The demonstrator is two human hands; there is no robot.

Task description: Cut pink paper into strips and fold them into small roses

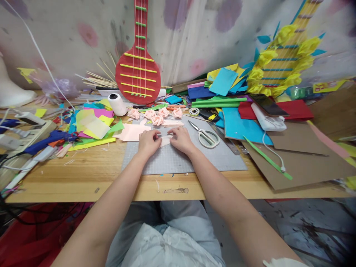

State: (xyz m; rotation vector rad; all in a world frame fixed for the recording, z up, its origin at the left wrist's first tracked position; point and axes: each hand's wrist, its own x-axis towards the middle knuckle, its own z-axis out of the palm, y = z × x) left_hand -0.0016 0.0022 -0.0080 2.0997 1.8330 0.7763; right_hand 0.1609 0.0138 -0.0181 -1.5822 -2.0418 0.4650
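My left hand [148, 142] and my right hand [180, 139] rest side by side on a grey cutting mat [194, 159], fingers curled and pinching a small piece of pale pink paper [165, 141] between them. More pale pink paper [132, 132] lies just left of the hands. Several small pink paper roses [157, 115] sit in a row beyond the hands. White-handled scissors [205, 135] lie on the mat right of my right hand.
A red cardboard guitar [138, 70] and a yellow-blue one [286, 59] lean on the wall. A thread spool [117, 104], coloured paper scraps [94, 126], a blue glue gun [50, 139], a phone [268, 105], a white power bank [267, 118] and brown cardboard [303, 159] crowd the wooden table [83, 178].
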